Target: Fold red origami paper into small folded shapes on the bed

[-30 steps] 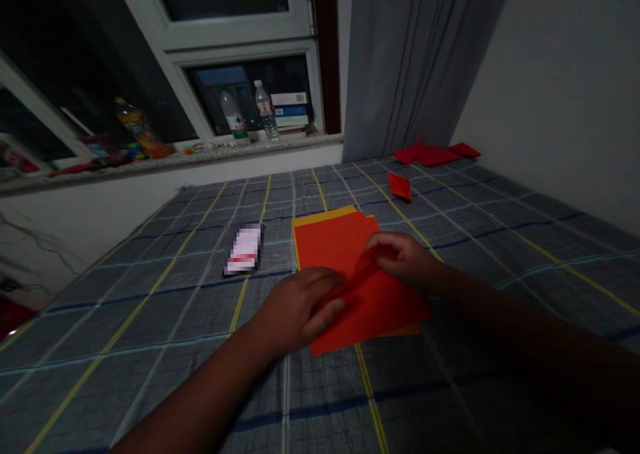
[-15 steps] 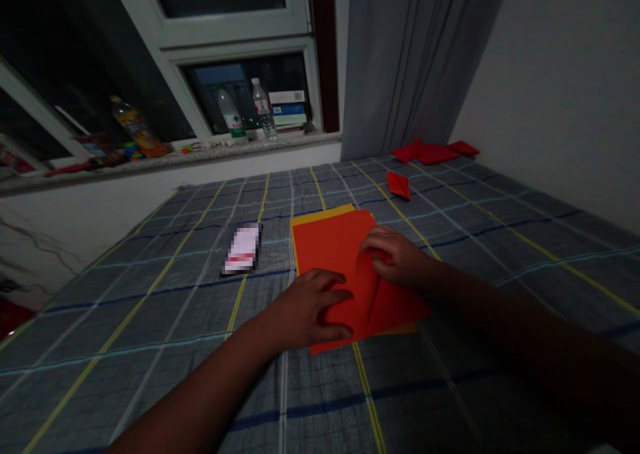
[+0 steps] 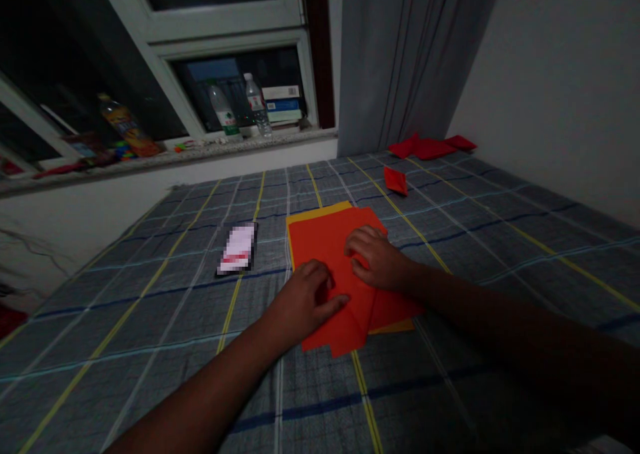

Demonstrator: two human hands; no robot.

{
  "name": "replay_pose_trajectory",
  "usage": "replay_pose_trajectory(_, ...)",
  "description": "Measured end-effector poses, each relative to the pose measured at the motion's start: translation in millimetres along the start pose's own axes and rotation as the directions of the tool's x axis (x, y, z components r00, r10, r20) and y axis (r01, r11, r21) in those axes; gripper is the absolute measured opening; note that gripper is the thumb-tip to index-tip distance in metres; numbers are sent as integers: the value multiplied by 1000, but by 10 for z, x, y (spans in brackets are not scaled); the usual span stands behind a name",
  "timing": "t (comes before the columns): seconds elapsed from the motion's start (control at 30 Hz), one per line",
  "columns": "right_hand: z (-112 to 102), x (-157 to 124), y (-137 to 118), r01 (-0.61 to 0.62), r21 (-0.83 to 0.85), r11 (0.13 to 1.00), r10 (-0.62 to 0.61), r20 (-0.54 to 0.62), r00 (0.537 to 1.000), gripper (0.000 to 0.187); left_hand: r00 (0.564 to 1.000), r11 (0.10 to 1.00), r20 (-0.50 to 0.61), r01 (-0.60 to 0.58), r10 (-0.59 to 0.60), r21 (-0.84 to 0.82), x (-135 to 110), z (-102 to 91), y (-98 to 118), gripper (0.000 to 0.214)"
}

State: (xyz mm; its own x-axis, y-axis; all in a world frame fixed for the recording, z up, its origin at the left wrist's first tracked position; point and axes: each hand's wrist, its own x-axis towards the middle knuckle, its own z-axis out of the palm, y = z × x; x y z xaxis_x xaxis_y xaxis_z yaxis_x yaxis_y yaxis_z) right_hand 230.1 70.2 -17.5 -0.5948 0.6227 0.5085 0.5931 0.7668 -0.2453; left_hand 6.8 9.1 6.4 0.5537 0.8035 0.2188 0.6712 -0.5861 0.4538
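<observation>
A sheet of red-orange paper (image 3: 325,247) lies folded on the plaid bed cover (image 3: 150,347), with a flap lying across its near part. Under it, a yellow-orange sheet (image 3: 313,213) shows along the far and near edges. My left hand (image 3: 305,301) rests on the near part of the red sheet, thumb lying along the paper. My right hand (image 3: 377,257) presses on the sheet further up, fingers curled against it. Neither hand visibly grips the paper.
A pixelated card (image 3: 237,249) lies left of the paper. Red folded paper pieces (image 3: 425,149) and a small red piece (image 3: 395,180) lie at the far end of the bed. A windowsill (image 3: 175,151) holds bottles and books.
The raised red flap has been pressed flat. My hands have moved closer together, the right one shifting left onto the sheet. The view has tilted slightly.
</observation>
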Motion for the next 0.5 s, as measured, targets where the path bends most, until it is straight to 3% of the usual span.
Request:
replay_pose_trajectory(0.23, -152, -22, -112, 113, 137, 984, -135, 162, 978, 20, 1000, 982, 3, 24, -25, 188, -24, 41, -95, 37)
replay_pose_trajectory(0.4, -175, -62, -155, 165, 101, 981, -187, 280, 941, 37, 1000, 988, -8, -17, 18, 152, -13, -29, -178, 26)
replay_pose_trajectory(0.5, -151, -72, -159, 165, 56, 985, -174, 331, 928, 46, 997, 982, -71, 28, -15, 188, -5, -66, -309, 27)
